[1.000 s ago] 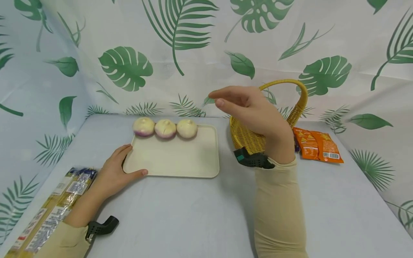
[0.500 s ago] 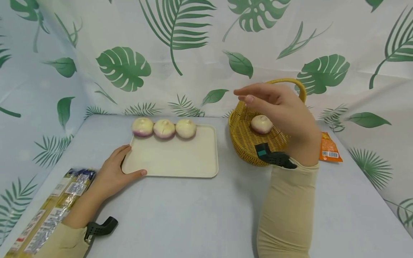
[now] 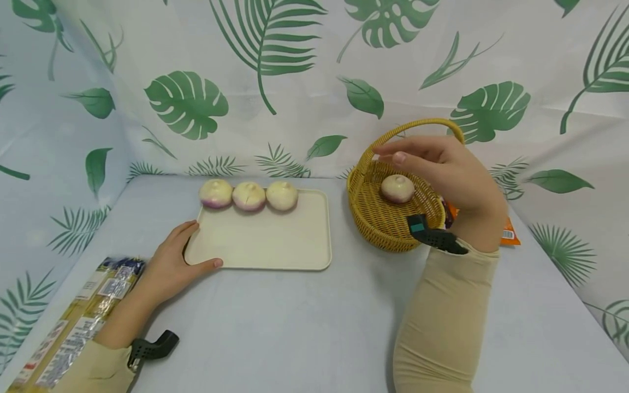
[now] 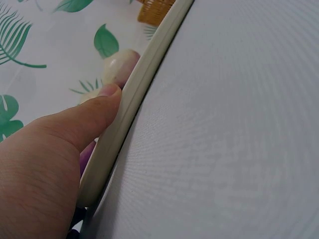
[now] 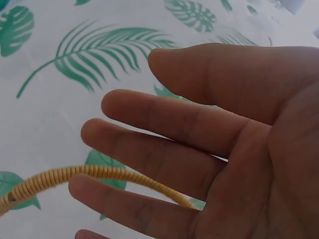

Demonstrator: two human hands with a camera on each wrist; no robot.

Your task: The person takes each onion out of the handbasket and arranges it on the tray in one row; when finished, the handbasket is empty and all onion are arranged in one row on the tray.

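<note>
In the head view my left hand [image 3: 172, 265] grips the near left corner of a cream tray [image 3: 260, 240], thumb on the front rim. The left wrist view shows that thumb [image 4: 97, 112] lapping over the rim. Several white-and-purple, turnip-like bulbs are in view. Three, among them the middle bulb [image 3: 249, 196], sit side by side along the tray's back left. Another bulb [image 3: 398, 189] lies inside a yellow wicker basket [image 3: 378, 226]. My right hand [image 3: 449, 172] hovers over the basket's right side, fingers extended and nothing held; the basket handle [image 5: 99, 172] shows behind those fingers.
An orange snack packet [image 3: 509, 233] lies right of the basket, mostly hidden behind my right wrist. Long clear packs of yellow sticks [image 3: 81, 311] lie at the left, partly under my left forearm. A leaf-printed cloth wall [image 3: 295, 125] stands behind.
My right hand has moved right, from over the basket's left part to its right side, uncovering the basket and the bulb within. The left hand keeps its place on the tray.
</note>
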